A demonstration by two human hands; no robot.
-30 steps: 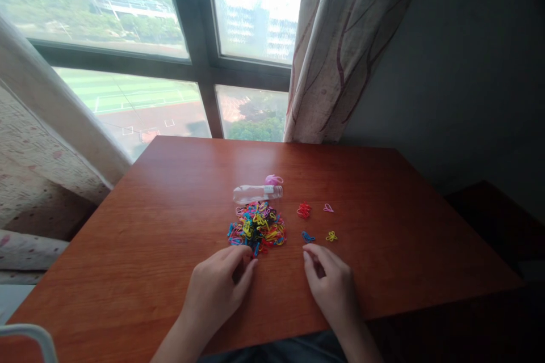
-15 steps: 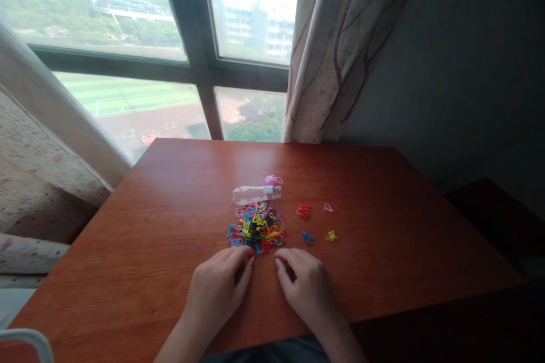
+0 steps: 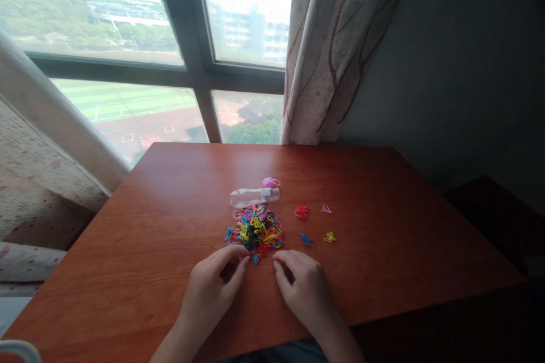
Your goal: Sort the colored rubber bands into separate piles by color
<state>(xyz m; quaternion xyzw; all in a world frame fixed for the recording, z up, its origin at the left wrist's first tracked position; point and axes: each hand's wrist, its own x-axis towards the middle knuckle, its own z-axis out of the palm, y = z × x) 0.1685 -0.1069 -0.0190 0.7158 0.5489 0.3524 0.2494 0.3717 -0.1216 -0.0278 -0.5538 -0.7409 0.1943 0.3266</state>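
A heap of small coloured loops [image 3: 254,226], like thin bent bands or pins in yellow, red, blue, pink and black, lies in the middle of the table. My left hand [image 3: 215,281] is at its near left edge, thumb and forefinger brought together by a red piece; whether they hold it is hidden. Just right of the heap's near edge, my right hand [image 3: 302,281] has its thumb and forefinger pinched, with whatever is between them too small to make out. To the right lie a red cluster [image 3: 302,212], a blue cluster [image 3: 306,239], yellow loops [image 3: 330,237] and a pink loop [image 3: 326,209].
Behind the heap, a clear plastic bottle [image 3: 247,198] lies on its side, its neck pointing right. A pink looped item [image 3: 271,182] sits beyond it. The wooden table [image 3: 128,238] reaches a window with curtains [image 3: 315,68]. A white curved bar [image 3: 19,346] shows at lower left.
My left hand has shifted slightly left, away from the heap's near edge, and the right hand stays almost in place. The whole view has tilted and moved a little.
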